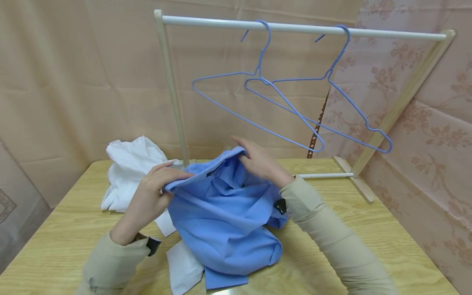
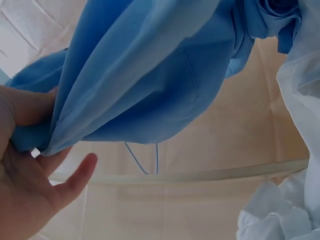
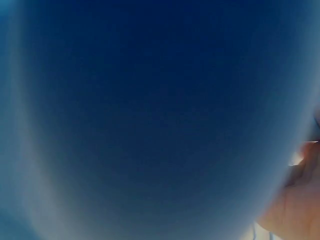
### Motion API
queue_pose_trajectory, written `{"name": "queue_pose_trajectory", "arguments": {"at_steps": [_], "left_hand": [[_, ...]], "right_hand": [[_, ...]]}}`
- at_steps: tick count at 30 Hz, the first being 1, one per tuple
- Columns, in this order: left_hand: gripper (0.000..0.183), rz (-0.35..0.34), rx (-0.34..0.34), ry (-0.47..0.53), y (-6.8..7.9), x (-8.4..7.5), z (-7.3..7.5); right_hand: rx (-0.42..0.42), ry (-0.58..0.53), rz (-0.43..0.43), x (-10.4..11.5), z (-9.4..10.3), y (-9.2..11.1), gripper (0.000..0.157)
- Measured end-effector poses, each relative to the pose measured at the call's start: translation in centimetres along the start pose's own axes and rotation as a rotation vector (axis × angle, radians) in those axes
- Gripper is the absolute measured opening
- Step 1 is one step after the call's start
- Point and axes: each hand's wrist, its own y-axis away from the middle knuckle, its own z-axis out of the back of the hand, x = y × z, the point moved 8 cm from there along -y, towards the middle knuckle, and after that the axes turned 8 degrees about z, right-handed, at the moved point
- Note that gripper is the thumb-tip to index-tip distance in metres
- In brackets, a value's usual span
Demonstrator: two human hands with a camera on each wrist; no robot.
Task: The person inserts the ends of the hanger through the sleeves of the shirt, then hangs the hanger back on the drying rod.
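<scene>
A blue shirt [image 1: 225, 221] hangs bunched between my hands above the table, its upper edge and a dark label visible in the head view. My left hand [image 1: 149, 192] pinches the left end of that edge, thumb on one side of the cloth and fingers on the other; the left wrist view shows this hand [image 2: 35, 165] close up. At the other end my right hand [image 1: 259, 159] grips the edge with the thumb toward the inside. Blurred blue cloth [image 3: 160, 110] fills most of the right wrist view, hiding much of that hand.
A crumpled white garment [image 1: 132, 172] lies at the back left of the table [image 1: 59, 246], and a white piece of cloth [image 1: 184, 264] shows under the shirt. Behind stands a rack with a white rail [image 1: 214, 22], carrying two blue hangers [image 1: 236, 112].
</scene>
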Motion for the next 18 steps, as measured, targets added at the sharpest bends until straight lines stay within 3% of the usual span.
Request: {"name": "queue_pose_trajectory", "arguments": {"at_steps": [3,6,13,18], "left_hand": [[0.045,0.116,-0.013,-0.006,0.1,1.2,0.1],[0.038,0.22,-0.026,-0.011,0.2,2.2,0.3],[0.028,0.376,-0.078,0.042,0.3,3.9,0.4],[0.021,0.469,-0.074,0.061,0.5,4.7,0.0]], "right_hand": [[-0.037,-0.143,0.0,-0.1,0.3,0.2,0.05],[-0.096,-0.255,-0.022,-0.4,1.1,0.7,0.04],[-0.231,-0.252,0.023,-0.4,3.1,1.7,0.023],[-0.181,-0.295,-0.045,-0.4,3.2,2.5,0.026]]}}
